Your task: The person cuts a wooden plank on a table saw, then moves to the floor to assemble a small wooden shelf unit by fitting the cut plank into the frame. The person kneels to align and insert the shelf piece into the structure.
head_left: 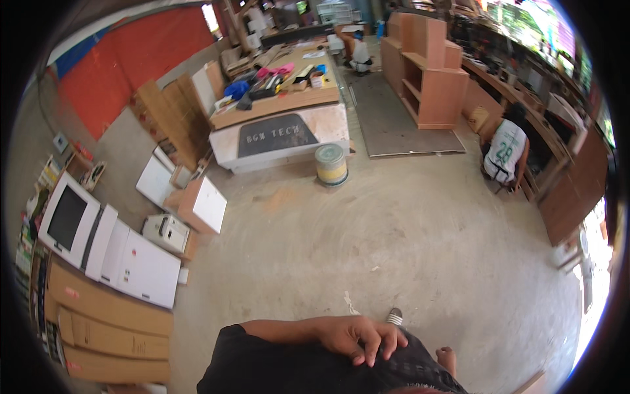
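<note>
My left forearm crosses my black shirt (pixel 262 358) from the left. At its end my left hand (pixel 364 338) hangs over the chest of the shirt, palm down, with the fingers loosely bent and apart. Nothing shows between them. My right hand (pixel 446 358) is seen only in small part beside the shirt's right edge, low in the picture; its fingers are too hidden to read. One striped shoe or sandal (pixel 394 316) shows on the concrete floor (pixel 315 262) ahead of me.
A bucket (pixel 331 167) stands before a cluttered worktable (pixel 275 138). Wooden cabinets (pixel 443 98) rest on a dark board. One person (pixel 505 151) crouches at the right bench, another (pixel 359 56) farther back. White cabinets (pixel 141 256) and cardboard-coloured panels (pixel 108 302) line the left.
</note>
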A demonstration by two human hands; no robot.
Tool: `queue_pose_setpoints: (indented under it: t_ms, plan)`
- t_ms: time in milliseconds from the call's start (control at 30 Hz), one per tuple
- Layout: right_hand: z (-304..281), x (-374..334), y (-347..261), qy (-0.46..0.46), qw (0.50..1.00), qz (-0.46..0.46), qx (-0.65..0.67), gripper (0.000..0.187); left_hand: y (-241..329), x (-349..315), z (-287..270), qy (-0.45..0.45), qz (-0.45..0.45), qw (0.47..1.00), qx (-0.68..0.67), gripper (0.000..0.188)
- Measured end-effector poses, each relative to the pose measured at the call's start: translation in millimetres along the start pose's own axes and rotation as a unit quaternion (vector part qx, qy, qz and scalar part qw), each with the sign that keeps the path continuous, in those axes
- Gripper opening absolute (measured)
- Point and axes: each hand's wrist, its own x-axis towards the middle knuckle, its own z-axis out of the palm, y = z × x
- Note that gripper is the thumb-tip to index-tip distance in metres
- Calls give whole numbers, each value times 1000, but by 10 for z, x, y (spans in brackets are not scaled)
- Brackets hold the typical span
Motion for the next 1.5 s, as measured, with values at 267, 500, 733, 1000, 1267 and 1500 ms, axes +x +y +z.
queue_pose_setpoints:
  t_ms: [267, 500, 733, 1000, 1267, 1500]
  plan:
    - [-1355, 2437, -2000, -93, 933, -260, -229, 52, 1433, 712, -1699, 503, 310, 761, 270, 18]
    - [-1962, 2714, -4767, -121, 904, -385, 143, 26, 197, 663, -1997, 178, 33, 943, 278, 9]
    - [-1604, 3568, -5816, -228, 758, -567, -228, 35, 833, 743, -4271, 574, 385, 689, 216, 20]
    - [-1072, 5338, -6347, -252, 774, -475, -334, 39, -1385, -1184, -5533, 636, -424, 485, 424, 41]
    - [-969, 6298, -7089, -312, 739, -465, -376, 36, -4377, -630, -2205, 804, -573, 119, -108, 37]
    - [-1112, 7872, -7325, -342, 730, -420, -416, 35, -4883, 1178, -2604, 860, -466, 84, -191, 36]
